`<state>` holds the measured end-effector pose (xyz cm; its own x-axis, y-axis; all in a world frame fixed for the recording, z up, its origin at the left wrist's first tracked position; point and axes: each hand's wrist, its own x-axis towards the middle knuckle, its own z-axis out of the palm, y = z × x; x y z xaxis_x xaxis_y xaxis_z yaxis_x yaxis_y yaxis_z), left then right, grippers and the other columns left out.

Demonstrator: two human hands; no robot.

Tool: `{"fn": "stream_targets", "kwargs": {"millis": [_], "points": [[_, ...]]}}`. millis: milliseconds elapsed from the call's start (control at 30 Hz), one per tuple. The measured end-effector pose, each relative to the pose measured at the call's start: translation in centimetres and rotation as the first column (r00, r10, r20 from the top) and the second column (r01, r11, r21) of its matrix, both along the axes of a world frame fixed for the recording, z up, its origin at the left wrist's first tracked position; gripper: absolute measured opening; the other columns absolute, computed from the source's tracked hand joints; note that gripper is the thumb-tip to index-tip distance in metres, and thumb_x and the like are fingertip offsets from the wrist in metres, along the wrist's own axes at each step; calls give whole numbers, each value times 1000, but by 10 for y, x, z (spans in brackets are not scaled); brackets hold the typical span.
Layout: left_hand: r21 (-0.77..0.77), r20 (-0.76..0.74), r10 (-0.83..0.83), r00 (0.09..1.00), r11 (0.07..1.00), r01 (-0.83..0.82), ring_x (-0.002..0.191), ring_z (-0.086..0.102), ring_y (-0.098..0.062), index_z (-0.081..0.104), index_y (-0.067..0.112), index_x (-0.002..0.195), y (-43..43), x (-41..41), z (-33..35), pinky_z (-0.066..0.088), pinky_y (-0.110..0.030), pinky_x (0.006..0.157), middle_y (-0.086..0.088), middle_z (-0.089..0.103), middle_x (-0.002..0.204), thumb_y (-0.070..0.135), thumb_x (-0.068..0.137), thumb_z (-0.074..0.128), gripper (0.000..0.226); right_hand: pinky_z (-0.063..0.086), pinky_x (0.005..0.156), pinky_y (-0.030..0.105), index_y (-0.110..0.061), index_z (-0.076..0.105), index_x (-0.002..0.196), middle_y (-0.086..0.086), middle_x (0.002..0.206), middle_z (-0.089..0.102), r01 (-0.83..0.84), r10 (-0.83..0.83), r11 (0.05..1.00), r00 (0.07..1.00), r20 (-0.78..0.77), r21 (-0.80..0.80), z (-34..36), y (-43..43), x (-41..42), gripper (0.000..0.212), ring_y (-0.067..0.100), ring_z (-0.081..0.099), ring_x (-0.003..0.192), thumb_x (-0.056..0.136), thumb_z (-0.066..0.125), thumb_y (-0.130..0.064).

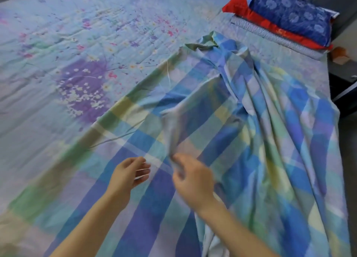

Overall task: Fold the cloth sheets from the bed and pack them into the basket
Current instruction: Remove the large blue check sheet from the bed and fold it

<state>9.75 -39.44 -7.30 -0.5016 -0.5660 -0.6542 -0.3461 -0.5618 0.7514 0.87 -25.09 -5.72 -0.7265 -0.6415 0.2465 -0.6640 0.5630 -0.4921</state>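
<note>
A large checked sheet (260, 121) in blue, green and yellow lies rumpled across the right half of the bed, on top of a pale floral bedcover (77, 44). My right hand (193, 177) pinches a raised fold of the checked sheet near the middle and lifts it into a ridge. My left hand (129, 173) hovers just left of it above the sheet, fingers loosely spread and holding nothing. The view is blurred by motion. No basket is in view.
At the bed's far right corner a blue patterned pillow (293, 13) lies on a red pillow (270, 27), above folded grey bedding (270, 34). A small orange object (340, 56) and dark furniture (345, 90) sit beyond the right edge.
</note>
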Motion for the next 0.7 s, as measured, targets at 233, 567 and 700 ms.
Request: {"fn": "stream_targets", "kwargs": {"millis": [233,567,700], "points": [[99,127,186,974,975,-199,64,49,-18,49,14,86,-63,42,-40,45,-26,58,-8,52,78,11,97,44,13,47,48,27,-29,64,91,-8,72,58,-139,122,929,990,72,343,-45,-29,50,43,18,60,60,52,73,-43],[-773,595,-606,528,-251,583,131,41,-31,58,22,126,-104,-25,-77,42,-42,99,-4,49,140,-5,68,61,65,35,67,31,-26,45,105,-7,94,57,-177,-91,810,904,419,560,-49,-52,41,33,24,57,97,80,63,-37],[-799,580,-738,346,-432,418,89,63,-32,63,11,74,-116,-48,-67,54,-42,67,-8,66,85,-7,52,65,29,36,62,30,-28,45,75,-7,87,60,-207,-40,800,918,394,563,-34,-34,31,15,21,55,86,79,58,-23]]}}
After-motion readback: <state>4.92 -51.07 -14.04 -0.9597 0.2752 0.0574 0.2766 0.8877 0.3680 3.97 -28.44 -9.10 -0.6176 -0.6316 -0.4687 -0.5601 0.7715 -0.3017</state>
